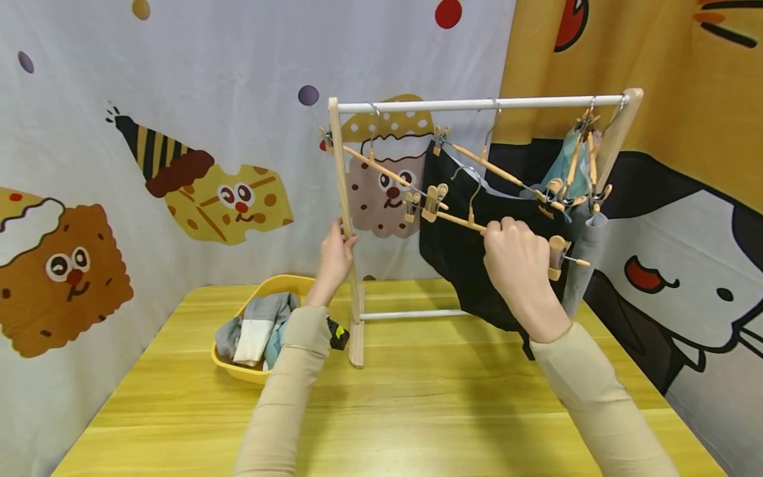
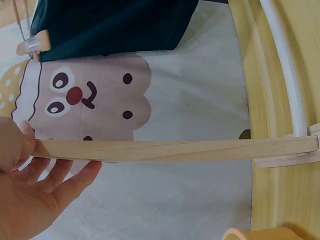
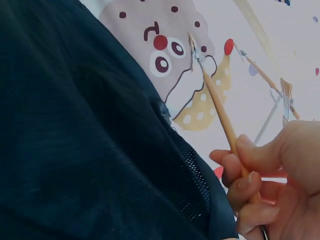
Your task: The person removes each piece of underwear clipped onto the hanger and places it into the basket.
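My left hand point(image 1: 336, 260) holds the left wooden post point(image 2: 165, 150) of a small clothes rack, thumb on one side and fingers on the other. In my right hand point(image 1: 517, 262) is a wooden clip hanger point(image 1: 456, 218), gripped by its bar in front of the rack. Its hook point(image 1: 475, 189) points up, apart from the white top rail point(image 1: 417, 106). No garment shows in its clips. Behind it a black garment point(image 1: 459, 245) hangs from another clip hanger point(image 1: 485, 162). Further left, a bare clip hanger point(image 1: 381, 170) hangs on the rail.
Grey and light blue garments point(image 1: 578, 159) hang at the rack's right end. A yellow basket point(image 1: 238, 372) with folded clothes point(image 1: 262, 321) stands left of the rack on the wooden table point(image 1: 387, 417). A small black item with yellow marks point(image 1: 338, 334) shows beside the basket.
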`<state>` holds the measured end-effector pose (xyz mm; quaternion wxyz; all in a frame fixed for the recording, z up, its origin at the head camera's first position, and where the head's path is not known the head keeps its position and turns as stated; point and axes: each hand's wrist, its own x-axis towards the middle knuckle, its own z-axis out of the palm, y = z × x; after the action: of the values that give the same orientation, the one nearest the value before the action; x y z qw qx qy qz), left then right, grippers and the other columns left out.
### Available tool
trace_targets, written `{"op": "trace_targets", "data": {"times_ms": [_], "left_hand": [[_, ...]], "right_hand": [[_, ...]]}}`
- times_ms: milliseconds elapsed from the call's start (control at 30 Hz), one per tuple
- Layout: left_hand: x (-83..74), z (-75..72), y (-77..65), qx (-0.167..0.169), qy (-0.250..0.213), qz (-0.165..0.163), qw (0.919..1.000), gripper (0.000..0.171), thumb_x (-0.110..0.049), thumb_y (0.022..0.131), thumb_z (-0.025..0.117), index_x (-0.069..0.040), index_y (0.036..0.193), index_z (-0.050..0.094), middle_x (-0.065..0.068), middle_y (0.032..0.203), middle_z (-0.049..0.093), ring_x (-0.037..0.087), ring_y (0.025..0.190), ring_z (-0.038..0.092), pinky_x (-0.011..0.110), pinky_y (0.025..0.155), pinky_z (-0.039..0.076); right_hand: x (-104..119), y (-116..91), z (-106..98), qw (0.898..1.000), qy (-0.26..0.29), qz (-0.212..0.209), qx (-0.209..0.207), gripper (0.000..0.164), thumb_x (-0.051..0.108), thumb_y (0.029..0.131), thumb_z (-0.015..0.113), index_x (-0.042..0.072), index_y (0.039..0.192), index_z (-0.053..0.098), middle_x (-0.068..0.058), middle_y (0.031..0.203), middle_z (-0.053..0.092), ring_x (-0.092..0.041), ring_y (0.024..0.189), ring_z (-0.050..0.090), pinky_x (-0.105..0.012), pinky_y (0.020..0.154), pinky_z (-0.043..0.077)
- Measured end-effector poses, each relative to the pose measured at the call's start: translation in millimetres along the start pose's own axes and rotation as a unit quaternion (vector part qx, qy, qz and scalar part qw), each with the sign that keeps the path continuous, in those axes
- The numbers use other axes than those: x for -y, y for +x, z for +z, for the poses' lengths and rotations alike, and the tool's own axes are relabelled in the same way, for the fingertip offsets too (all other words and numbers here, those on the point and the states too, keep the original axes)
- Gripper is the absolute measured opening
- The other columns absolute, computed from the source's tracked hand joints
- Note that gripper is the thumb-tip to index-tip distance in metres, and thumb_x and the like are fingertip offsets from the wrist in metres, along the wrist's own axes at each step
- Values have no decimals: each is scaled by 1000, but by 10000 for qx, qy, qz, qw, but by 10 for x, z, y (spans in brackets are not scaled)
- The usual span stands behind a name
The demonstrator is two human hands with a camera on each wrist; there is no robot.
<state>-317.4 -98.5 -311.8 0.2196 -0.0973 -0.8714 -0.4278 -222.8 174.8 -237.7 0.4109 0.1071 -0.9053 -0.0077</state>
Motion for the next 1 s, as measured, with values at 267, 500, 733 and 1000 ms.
{"op": "trace_targets", "data": {"times_ms": [267, 500, 733, 1000], "left_hand": [[0, -4, -18, -44, 83, 126, 9999, 42, -10, 99, 47, 1, 138, 35, 25, 117, 58, 38, 110, 60, 47, 87, 54], [12, -3, -15, -38, 65, 90, 9999, 42, -12, 99, 47, 0, 138, 35, 24, 117, 58, 38, 111, 60, 46, 88, 54], [16, -2, -26, -55, 107, 90, 9999, 41, -13, 99, 47, 0, 137, 37, 23, 117, 58, 37, 108, 61, 46, 85, 54], [14, 1, -28, -121, 99, 52, 9999, 41, -12, 99, 49, -1, 136, 38, 21, 116, 60, 36, 108, 62, 46, 85, 54]], "right_hand": [[172, 213, -2, 9986, -391, 343, 97, 16, -5, 88, 51, -14, 84, 64, -26, 73, 58, -39, 65, 59, -48, 45, 49], [387, 163, 69, 9959, -770, 472, -30, 15, -5, 86, 54, -14, 83, 65, -22, 71, 59, -33, 62, 59, -40, 41, 48], [482, 229, 69, 9934, -1035, 214, -436, 18, -4, 87, 51, -12, 77, 64, -19, 65, 57, -29, 58, 56, -34, 38, 43], [518, 548, -71, 9925, -1072, 10, -593, 25, 0, 93, 46, -11, 79, 64, -21, 69, 59, -31, 62, 58, -36, 40, 44]]}}
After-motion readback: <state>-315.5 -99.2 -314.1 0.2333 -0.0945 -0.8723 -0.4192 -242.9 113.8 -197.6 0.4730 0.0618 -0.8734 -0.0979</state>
